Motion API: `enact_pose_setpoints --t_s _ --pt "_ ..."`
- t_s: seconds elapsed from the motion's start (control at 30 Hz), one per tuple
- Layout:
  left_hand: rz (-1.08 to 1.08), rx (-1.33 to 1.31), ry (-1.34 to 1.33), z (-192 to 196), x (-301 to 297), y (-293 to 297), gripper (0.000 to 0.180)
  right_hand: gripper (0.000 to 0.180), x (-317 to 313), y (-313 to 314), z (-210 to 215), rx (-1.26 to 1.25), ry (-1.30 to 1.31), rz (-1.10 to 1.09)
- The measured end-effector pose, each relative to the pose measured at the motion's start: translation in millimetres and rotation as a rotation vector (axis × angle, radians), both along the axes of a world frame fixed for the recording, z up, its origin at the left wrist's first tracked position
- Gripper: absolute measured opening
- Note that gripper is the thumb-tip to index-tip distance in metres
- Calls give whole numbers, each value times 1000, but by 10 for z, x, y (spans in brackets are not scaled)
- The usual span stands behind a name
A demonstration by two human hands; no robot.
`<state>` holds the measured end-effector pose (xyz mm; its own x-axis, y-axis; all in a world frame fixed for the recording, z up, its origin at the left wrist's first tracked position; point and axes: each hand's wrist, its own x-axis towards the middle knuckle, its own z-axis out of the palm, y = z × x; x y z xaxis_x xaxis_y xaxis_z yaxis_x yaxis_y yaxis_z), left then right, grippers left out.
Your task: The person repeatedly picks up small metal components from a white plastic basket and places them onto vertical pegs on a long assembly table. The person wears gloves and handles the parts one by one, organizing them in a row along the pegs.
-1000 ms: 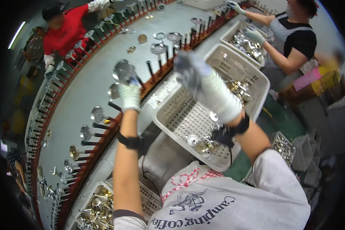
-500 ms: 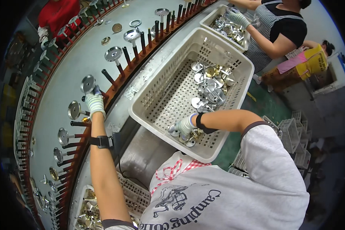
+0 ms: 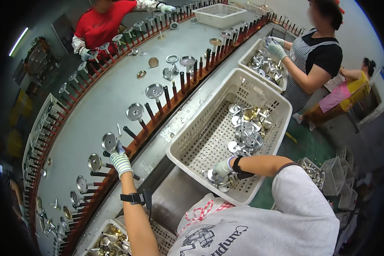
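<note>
My left hand (image 3: 122, 162), in a striped glove, is closed at the underside of a silver round metal disc with a stem (image 3: 109, 142). The disc sits at a dark upright peg on the curved rack, and my fingers hide its stem. My right hand (image 3: 222, 167), gloved too, is down in the near corner of a large grey plastic crate (image 3: 170, 147). Its fingers are curled onto a stemmed disc (image 3: 210, 175) among a few loose ones; the exact grip is partly hidden. More silver and gold stemmed discs (image 3: 247, 130) lie heaped at the crate's right side.
Pegs (image 3: 149, 111), some topped with discs, line the brown rail of the grey curved table (image 3: 94, 102). A co-worker with gloved hands (image 3: 277, 49) stands by a second crate (image 3: 243, 62); a person in red (image 3: 100, 25) is across the table. Another parts crate (image 3: 109, 222) sits lower left.
My view has tilted up, showing more of the far table. The co-worker's hands have come together above their crate. My hands stay at the same disc and crate corner.
</note>
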<state>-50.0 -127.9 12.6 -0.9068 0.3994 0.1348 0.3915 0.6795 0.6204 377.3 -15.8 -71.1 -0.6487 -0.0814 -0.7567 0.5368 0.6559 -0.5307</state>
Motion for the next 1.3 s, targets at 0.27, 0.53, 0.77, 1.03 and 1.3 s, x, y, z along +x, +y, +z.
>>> enact_pose_setpoints --t_s 0.27,0.53,0.77,1.03,1.3 --pt "-90 641 -197 74 661 -666 51 32 -173 579 1874 -513 675 -783" --pt "-787 580 -1002 977 1896 -703 53 48 -550 -212 1892 -1585 792 -1153" --pt "-817 959 -1761 1450 2044 -544 74 57 -874 -995 1643 -2024 746 -1304" --pt "-881 814 -1658 1640 1876 -473 68 51 -882 -970 1846 -2476 550 -1062" --pt "-372 1068 -734 1278 1459 -104 33 32 -896 -1029 1872 -2484 426 -1240"
